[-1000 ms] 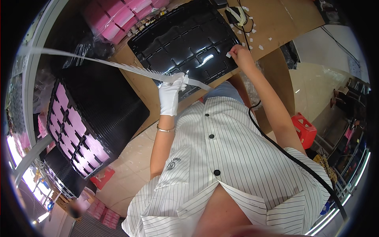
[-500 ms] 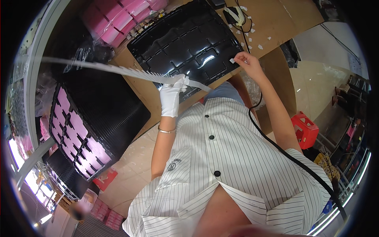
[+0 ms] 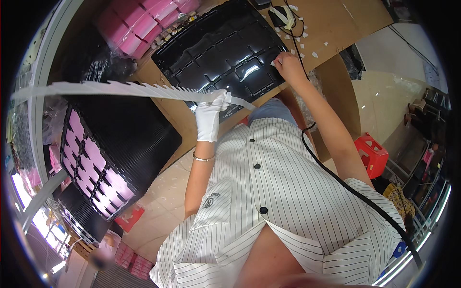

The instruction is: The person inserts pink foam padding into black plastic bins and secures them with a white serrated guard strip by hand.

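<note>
My left hand [image 3: 209, 117], in a white glove, is closed around a long white strip [image 3: 122, 90] with small flaps along its edge. The strip runs far out to the left, and a short end sticks out to the right of the glove. In front of me lies a black moulded plastic tray [image 3: 211, 56] with shallow compartments; the glove is over its near edge. My bare right hand [image 3: 290, 68] pinches a small white piece [image 3: 273, 63], perhaps a sticker or tab, at the tray's right edge. Part of that piece is hidden by the fingers.
Pink wrapped packs [image 3: 132, 29] are at the far left. A tall stack of black trays [image 3: 129, 137] with pink showing stands left. White scraps [image 3: 314, 54] and a black cable lie on the brown tabletop [image 3: 353, 24]. A red stool [image 3: 372, 156] is at right.
My right hand has moved forward and left to the tray's right edge with the white piece. The strip's long left part has swung nearer to me; my left hand has hardly moved.
</note>
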A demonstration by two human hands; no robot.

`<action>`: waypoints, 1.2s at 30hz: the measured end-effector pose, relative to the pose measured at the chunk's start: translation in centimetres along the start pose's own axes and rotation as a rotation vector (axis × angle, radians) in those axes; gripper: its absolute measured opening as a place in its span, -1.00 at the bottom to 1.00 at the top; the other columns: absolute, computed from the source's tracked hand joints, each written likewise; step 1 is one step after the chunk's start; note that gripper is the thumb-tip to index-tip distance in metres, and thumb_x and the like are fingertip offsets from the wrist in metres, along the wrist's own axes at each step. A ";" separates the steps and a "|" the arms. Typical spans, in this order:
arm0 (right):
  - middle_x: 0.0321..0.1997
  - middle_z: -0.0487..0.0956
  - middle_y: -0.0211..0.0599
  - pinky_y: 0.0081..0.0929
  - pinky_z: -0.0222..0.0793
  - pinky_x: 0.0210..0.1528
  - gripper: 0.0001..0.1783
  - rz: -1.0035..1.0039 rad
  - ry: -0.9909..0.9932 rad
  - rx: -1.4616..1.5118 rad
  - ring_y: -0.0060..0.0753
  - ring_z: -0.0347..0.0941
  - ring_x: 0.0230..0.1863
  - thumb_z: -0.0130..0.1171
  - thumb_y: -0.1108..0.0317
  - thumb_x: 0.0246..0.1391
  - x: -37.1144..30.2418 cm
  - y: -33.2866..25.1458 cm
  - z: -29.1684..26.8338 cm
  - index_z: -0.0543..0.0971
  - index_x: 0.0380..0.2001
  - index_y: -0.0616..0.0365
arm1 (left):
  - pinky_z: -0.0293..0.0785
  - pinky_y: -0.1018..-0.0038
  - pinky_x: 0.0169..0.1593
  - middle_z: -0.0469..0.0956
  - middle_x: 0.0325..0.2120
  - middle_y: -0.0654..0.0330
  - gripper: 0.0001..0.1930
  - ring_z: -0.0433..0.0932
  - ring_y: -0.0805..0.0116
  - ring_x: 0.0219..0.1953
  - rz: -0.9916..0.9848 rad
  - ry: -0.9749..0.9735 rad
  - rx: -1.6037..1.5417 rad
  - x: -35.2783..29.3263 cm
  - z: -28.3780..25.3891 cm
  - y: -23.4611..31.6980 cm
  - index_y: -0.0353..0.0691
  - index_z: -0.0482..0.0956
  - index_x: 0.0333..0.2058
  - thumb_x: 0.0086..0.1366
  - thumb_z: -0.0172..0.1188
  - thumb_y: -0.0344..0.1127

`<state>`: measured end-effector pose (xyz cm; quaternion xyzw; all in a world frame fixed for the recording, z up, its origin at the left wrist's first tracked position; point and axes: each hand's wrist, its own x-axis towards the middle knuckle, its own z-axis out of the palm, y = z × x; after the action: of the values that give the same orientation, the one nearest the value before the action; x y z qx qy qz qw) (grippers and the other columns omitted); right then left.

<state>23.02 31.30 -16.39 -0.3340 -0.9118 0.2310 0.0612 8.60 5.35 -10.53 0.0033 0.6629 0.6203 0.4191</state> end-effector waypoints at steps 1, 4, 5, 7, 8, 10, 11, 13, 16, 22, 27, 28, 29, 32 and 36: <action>-0.32 0.56 -0.03 -0.16 0.46 -0.17 -0.81 0.078 0.032 -0.023 0.02 0.52 -0.23 0.24 0.32 0.00 -0.2 -1.0 0.0 0.55 -0.38 0.21 | 0.38 0.72 -0.39 0.60 -0.45 0.28 -0.80 0.46 0.64 -0.49 -0.001 0.004 -0.020 -0.1 0.0 -0.1 -0.35 0.62 -0.19 0.27 0.22 -0.37; -0.30 0.56 -0.02 -0.15 0.45 -0.18 -0.83 0.166 0.075 -0.026 0.03 0.52 -0.24 0.20 0.34 0.03 -0.5 -1.7 0.4 0.54 -0.36 0.21 | 0.38 0.73 -0.38 0.59 -0.45 0.28 -0.81 0.46 0.64 -0.50 -0.023 0.014 -0.019 -0.4 0.2 0.1 -0.35 0.62 -0.19 0.27 0.22 -0.38; -0.28 0.56 -0.04 -0.13 0.45 -0.19 -0.84 0.177 0.088 -0.007 0.03 0.52 -0.24 0.18 0.35 0.04 -0.7 -1.7 0.6 0.53 -0.35 0.20 | 0.38 0.73 -0.38 0.59 -0.45 0.28 -0.81 0.46 0.64 -0.50 -0.024 0.011 -0.018 -0.3 0.2 0.0 -0.35 0.62 -0.19 0.27 0.22 -0.38; -0.27 0.55 -0.06 -0.14 0.44 -0.19 -0.87 0.006 0.109 0.041 0.04 0.50 -0.25 0.16 0.37 0.06 -1.1 -0.6 0.7 0.53 -0.36 0.20 | 0.38 0.73 -0.38 0.59 -0.46 0.29 -0.81 0.45 0.64 -0.50 -0.009 -0.007 -0.026 -0.1 0.3 -0.1 -0.34 0.63 -0.19 0.27 0.23 -0.37; -0.26 0.55 -0.09 -0.15 0.43 -0.18 -0.89 -0.169 0.127 0.089 0.05 0.49 -0.26 0.14 0.39 0.08 -1.3 -0.1 0.6 0.52 -0.37 0.20 | 0.38 0.73 -0.38 0.59 -0.46 0.29 -0.81 0.45 0.64 -0.50 -0.008 -0.012 -0.024 -0.1 0.3 -0.1 -0.34 0.63 -0.19 0.27 0.23 -0.37; -0.26 0.54 -0.14 -0.22 0.43 -0.20 -0.89 -0.244 0.052 0.130 -0.04 0.49 -0.29 0.12 0.39 0.11 -2.2 0.3 0.0 0.52 -0.35 0.20 | 0.37 0.73 -0.38 0.58 -0.46 0.29 -0.81 0.45 0.64 -0.50 -0.009 -0.018 0.000 -0.1 0.4 0.0 -0.34 0.63 -0.20 0.27 0.22 -0.36; -0.25 0.54 -0.20 -0.29 0.43 -0.22 -0.89 -0.322 -0.028 0.173 -0.14 0.50 -0.31 0.10 0.39 0.14 -2.7 0.1 -0.5 0.52 -0.33 0.20 | 0.37 0.73 -0.38 0.58 -0.46 0.29 -0.81 0.45 0.64 -0.50 -0.008 -0.021 0.001 -0.1 0.3 0.0 -0.34 0.63 -0.20 0.27 0.22 -0.36; -0.26 0.54 -0.25 -0.38 0.42 -0.24 -0.89 -0.139 -0.090 0.392 -0.28 0.48 -0.32 0.10 0.40 0.15 -3.3 -0.7 -1.9 0.53 -0.31 0.21 | 0.37 0.72 -0.39 0.58 -0.46 0.30 -0.80 0.44 0.64 -0.50 0.003 -0.032 0.038 0.2 0.1 0.1 -0.35 0.63 -0.19 0.28 0.23 -0.35; -0.26 0.54 -0.34 -0.56 0.39 -0.29 -0.88 0.249 -0.153 1.124 -0.52 0.44 -0.31 0.12 0.44 0.15 -4.3 1.1 -2.5 0.53 -0.26 0.24 | 0.35 0.72 -0.39 0.58 -0.47 0.31 -0.79 0.43 0.64 -0.50 0.001 -0.034 0.039 0.1 0.4 0.8 -0.35 0.63 -0.19 0.27 0.23 -0.34; -0.28 0.52 -0.34 -0.73 0.37 -0.30 -0.84 0.401 0.180 1.944 -0.61 0.42 -0.33 0.10 0.55 0.12 -7.4 14.4 -3.2 0.52 -0.21 0.26 | 0.41 0.66 -0.36 0.62 -0.40 0.25 -0.80 0.50 0.60 -0.46 0.009 -0.010 0.129 -0.1 -0.4 0.8 -0.35 0.63 -0.20 0.27 0.22 -0.36; -0.16 0.47 -0.22 -0.67 0.46 -0.23 -0.54 1.239 0.277 1.477 -0.44 0.43 -0.25 0.09 0.57 0.09 -11.4 30.6 4.7 0.38 0.10 0.28 | 0.42 0.66 -0.35 0.63 -0.40 0.22 -0.80 0.52 0.59 -0.46 -0.010 -0.011 0.173 -0.5 0.7 1.6 -0.37 0.64 -0.22 0.26 0.23 -0.35; -0.16 0.47 -0.22 -0.67 0.46 -0.23 -0.54 1.248 0.281 1.476 -0.44 0.43 -0.25 0.09 0.57 0.09 -12.1 31.5 6.5 0.38 0.10 0.28 | 0.38 0.68 -0.37 0.60 -0.44 0.26 -0.79 0.48 0.61 -0.48 -0.025 0.001 0.202 -0.8 1.2 2.3 -0.36 0.63 -0.21 0.28 0.22 -0.33; -0.11 0.48 -0.18 -0.55 0.47 -0.13 -0.55 1.398 0.428 1.505 -0.30 0.46 -0.21 0.07 0.48 0.14 -12.2 31.8 7.6 0.38 0.12 0.27 | 0.34 0.70 -0.39 0.58 -0.48 0.30 -0.78 0.44 0.64 -0.50 -0.035 0.014 0.228 -0.9 1.6 2.6 -0.34 0.63 -0.20 0.29 0.22 -0.31; -0.01 0.47 -0.09 -0.26 0.43 0.04 -0.53 1.625 0.654 1.507 -0.03 0.46 -0.09 0.05 0.28 0.19 -8.9 27.6 7.8 0.38 0.11 0.31 | 0.37 0.70 -0.38 0.58 -0.48 0.29 -0.78 0.45 0.63 -0.49 -0.022 0.057 0.204 -1.2 0.7 1.7 -0.34 0.63 -0.20 0.29 0.21 -0.31; 0.38 0.12 -0.06 -0.07 0.29 0.14 -0.32 1.975 0.596 1.176 0.05 0.29 0.20 0.12 0.07 0.10 -4.8 20.0 0.7 0.29 0.18 0.29 | 0.39 0.69 -0.37 0.60 -0.44 0.29 -0.80 0.47 0.62 -0.47 -0.023 0.062 0.182 -1.4 0.9 2.7 -0.32 0.64 -0.19 0.29 0.21 -0.33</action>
<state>38.09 41.37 -26.01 -0.8539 0.0368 0.4747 0.2103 8.63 6.02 -7.37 0.0143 0.7292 0.5525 0.4035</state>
